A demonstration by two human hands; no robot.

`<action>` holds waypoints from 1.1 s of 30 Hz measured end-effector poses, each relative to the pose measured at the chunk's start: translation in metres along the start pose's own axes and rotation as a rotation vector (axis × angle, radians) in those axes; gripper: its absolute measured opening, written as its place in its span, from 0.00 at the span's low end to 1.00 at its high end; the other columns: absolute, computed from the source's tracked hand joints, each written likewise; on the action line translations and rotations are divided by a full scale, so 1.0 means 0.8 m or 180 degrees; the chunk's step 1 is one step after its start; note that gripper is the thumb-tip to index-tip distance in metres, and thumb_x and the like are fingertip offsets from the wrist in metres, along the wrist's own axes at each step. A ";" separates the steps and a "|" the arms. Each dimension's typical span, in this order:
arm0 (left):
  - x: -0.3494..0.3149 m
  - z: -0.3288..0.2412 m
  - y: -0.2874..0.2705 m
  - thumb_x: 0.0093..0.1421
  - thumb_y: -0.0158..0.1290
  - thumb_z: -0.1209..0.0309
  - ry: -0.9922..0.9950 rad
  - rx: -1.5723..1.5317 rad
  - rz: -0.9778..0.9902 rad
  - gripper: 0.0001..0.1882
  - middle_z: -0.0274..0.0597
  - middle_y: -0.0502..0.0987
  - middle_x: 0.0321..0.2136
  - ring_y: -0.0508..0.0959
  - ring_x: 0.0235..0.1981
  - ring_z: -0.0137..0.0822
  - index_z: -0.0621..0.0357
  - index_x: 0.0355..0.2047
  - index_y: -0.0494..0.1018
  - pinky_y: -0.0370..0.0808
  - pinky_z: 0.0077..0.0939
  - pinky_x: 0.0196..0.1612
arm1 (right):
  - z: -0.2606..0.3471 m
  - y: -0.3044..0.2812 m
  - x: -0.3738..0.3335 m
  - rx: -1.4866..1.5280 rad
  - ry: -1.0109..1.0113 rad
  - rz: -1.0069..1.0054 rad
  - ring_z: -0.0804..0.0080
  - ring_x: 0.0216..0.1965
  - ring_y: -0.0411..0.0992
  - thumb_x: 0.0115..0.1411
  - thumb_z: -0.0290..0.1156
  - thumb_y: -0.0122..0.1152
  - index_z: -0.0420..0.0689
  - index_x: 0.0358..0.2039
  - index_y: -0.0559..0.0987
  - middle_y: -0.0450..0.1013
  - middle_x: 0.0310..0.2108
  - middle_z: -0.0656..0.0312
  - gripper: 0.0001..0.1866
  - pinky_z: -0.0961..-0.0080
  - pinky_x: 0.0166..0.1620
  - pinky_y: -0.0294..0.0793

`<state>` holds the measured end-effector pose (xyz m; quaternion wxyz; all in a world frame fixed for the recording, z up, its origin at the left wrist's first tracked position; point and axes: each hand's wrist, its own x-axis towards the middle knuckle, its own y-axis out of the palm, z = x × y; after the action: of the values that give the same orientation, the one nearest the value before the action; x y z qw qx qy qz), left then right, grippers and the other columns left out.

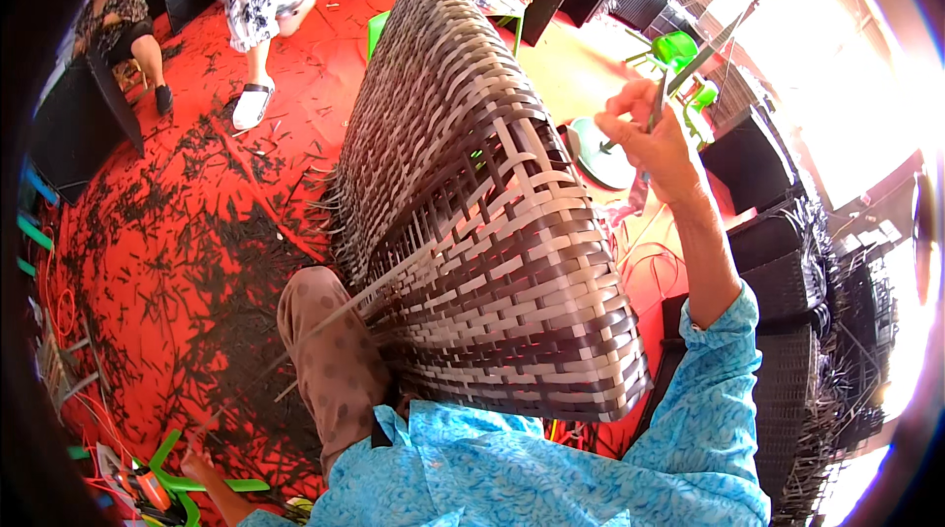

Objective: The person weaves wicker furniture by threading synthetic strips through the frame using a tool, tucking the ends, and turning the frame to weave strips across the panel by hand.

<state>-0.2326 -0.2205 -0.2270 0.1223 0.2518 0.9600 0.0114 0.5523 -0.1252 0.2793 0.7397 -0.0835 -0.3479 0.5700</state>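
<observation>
The woven piece (527,266), banded in brown and cream, is leaning in front of the person, between the bent knee (330,350) and the raised right arm, above the red floor covering (320,64). The right hand (660,138) is lifting clear of the weave on its far right side, its grip pinching a slim dark object (658,102); whether that is a tool or a strip is staying unclear. The left hand (202,473) is reaching low near a green stand (236,485); its fingers are showing too small to tell what its grip is doing. A pale loose strip (365,297) is running from the weave across the knee. Working well here is likely meaning bracing the piece against the body, lying each strip flat without twisting, following the over-under order, pulling evenly, and pointing the slim object away from finished rows and fingers.
</observation>
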 end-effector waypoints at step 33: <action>-0.690 -0.366 0.580 0.49 0.53 0.80 0.3408 0.0011 0.3943 0.08 0.37 0.71 0.22 0.71 0.19 0.25 0.61 0.32 0.71 0.68 0.18 0.23 | -0.080 -0.027 0.007 0.0637 -0.0368 0.0197 0.91 0.17 0.52 0.52 0.26 0.61 0.47 0.40 0.76 0.57 0.16 0.78 0.13 0.88 0.20 0.50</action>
<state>0.3853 -0.0718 0.2219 -0.3814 0.6971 0.5752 0.1941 0.6091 -0.1097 0.2452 0.7050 0.0130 -0.3286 0.6283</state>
